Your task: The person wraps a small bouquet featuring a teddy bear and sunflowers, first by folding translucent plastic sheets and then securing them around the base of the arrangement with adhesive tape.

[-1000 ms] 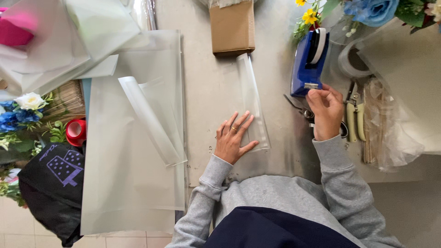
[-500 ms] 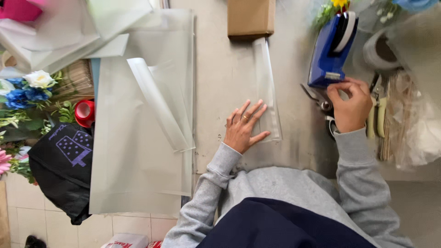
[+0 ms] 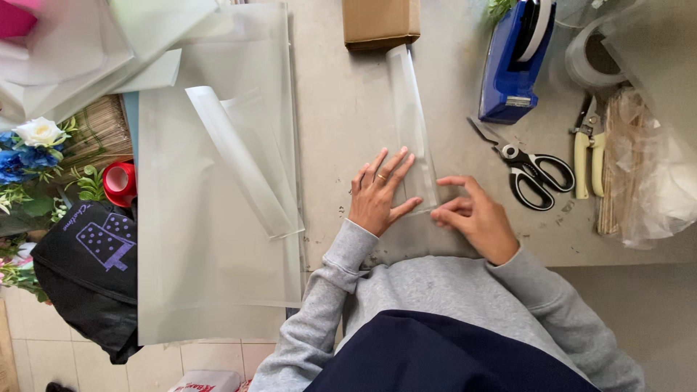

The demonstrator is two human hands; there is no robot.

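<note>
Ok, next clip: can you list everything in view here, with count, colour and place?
clear film strip: 1, transparent, table centre, under both hands
frosted sheets: a stack, translucent white, table left
cardboard box: 1, brown, top centre
tape dispenser: 1, blue, top right
scissors: 1, black-handled, right of strip
pruning shears: 1, cream-handled, further right
artificial flowers: several, white and blue, far left
black bag: 1, lower left
left hand: flat on strip
right hand: fingertips at strip's edge

Clear film strip (image 3: 411,123): glossy, smooth plastic, lying on a matt, speckled grey table (image 3: 341,145). Frosted sheets (image 3: 218,239): showing translucent matt. Box (image 3: 380,22): brown cardboard. Tape dispenser (image 3: 512,69): gleaming blue plastic.
</note>
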